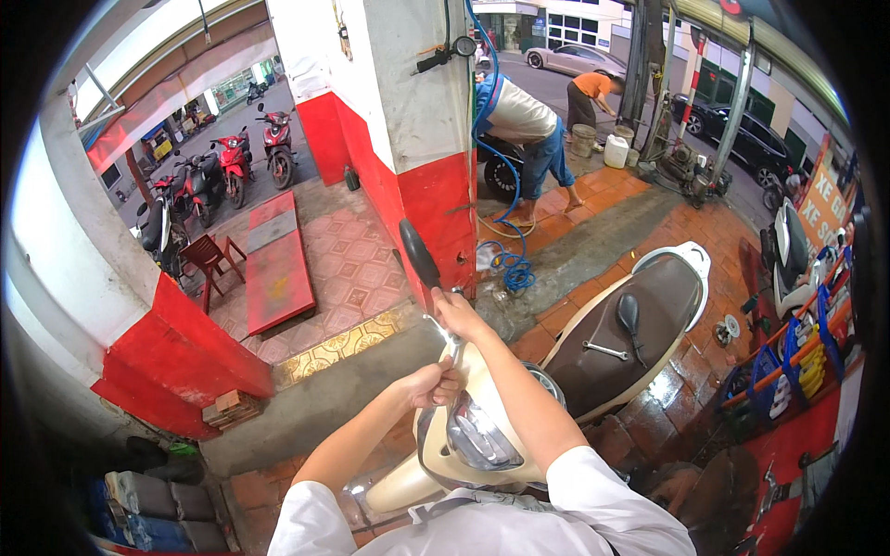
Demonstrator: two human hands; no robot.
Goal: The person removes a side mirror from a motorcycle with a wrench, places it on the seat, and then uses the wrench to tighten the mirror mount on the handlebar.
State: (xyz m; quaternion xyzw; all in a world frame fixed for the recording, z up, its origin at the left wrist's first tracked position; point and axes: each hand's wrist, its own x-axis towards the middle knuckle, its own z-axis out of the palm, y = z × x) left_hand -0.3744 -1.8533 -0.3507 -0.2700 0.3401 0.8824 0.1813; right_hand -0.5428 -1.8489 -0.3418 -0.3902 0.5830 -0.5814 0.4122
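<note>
A cream scooter [482,380] stands in front of me, its headlight [482,435] toward my body. Closed around the stem base of a black rear-view mirror [420,253] is my right hand [456,313]. Just nearer to me, my left hand [432,383] is closed at the handlebar; a silver metal piece shows by its fingers, but I cannot make out what it grips. A silver brake lever [433,326] juts out beside the hands. On the brown seat [593,380] lie a second mirror [629,313] and a wrench [605,351].
A red-and-white pillar [436,199] rises beyond the mirror. A blue hose [514,269] coils on the wet tiles. One person [528,120] bends over a wheel; another [593,88] stoops farther off. A red ramp [278,264] lies left, a tool rack [788,361] right.
</note>
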